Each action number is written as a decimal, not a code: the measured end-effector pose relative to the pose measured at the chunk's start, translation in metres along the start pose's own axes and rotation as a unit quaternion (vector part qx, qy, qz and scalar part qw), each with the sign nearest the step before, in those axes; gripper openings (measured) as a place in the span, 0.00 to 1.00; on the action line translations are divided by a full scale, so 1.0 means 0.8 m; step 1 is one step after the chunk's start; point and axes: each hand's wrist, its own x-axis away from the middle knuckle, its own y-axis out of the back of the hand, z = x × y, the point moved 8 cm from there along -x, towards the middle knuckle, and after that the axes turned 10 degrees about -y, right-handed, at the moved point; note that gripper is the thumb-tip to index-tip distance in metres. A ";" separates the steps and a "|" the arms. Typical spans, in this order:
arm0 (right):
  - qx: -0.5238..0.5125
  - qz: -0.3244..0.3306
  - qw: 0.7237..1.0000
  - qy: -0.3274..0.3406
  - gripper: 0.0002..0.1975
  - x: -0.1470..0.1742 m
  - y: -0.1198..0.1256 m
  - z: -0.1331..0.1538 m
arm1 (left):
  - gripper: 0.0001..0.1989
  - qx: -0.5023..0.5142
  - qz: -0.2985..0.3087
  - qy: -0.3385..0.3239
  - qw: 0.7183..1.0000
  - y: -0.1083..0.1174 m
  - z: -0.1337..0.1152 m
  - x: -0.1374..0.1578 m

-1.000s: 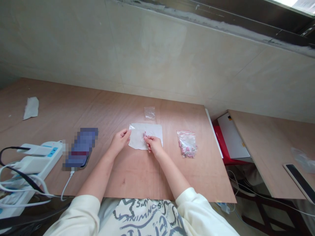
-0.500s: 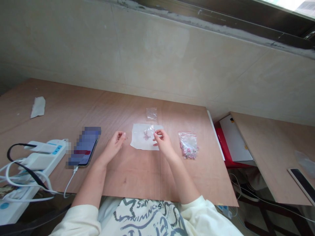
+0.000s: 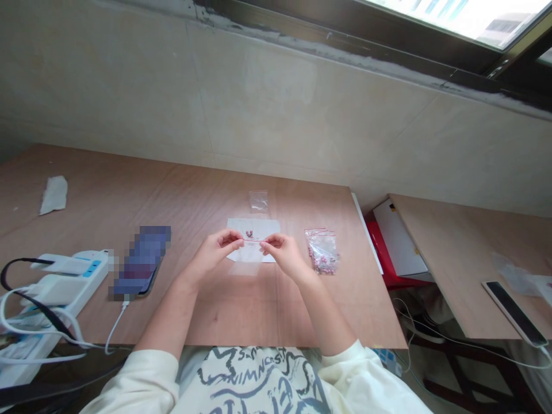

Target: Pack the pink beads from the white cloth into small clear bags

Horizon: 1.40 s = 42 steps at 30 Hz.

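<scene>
Both hands meet over a white sheet of paper at the middle of the table. A small clear zip bag with a thin red seal line is stretched between them, its see-through body hanging toward me. My left hand pinches the left end of the red edge between thumb and fingers. At the right end, my right hand pinches the same edge. A few small dark pink beads lie on the paper just beyond the bag. Whether anything is inside the bag, I cannot tell.
A bigger zip bag of pink beads lies right of my hands, and a small clear bag behind the paper. On the left are a charging phone, a power strip with cables, and a paper scrap.
My left hand has moved right and now grips the zip bag's edge. My right hand has brought the bag nearer me, uncovering the beads on the paper. The view has shifted slightly.
</scene>
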 end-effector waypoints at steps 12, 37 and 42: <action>0.062 -0.087 0.993 0.049 0.04 -0.009 0.006 0.010 | 0.11 -0.111 0.043 -0.035 0.992 0.002 -0.001 -0.009; -0.070 -0.028 0.997 0.034 0.08 -0.062 -0.015 0.017 | 0.11 -0.082 0.020 -0.080 0.993 -0.006 0.009 -0.057; -0.059 -0.073 0.995 0.026 0.07 -0.065 -0.007 0.011 | 0.11 -0.088 0.010 -0.062 0.994 -0.010 0.016 -0.055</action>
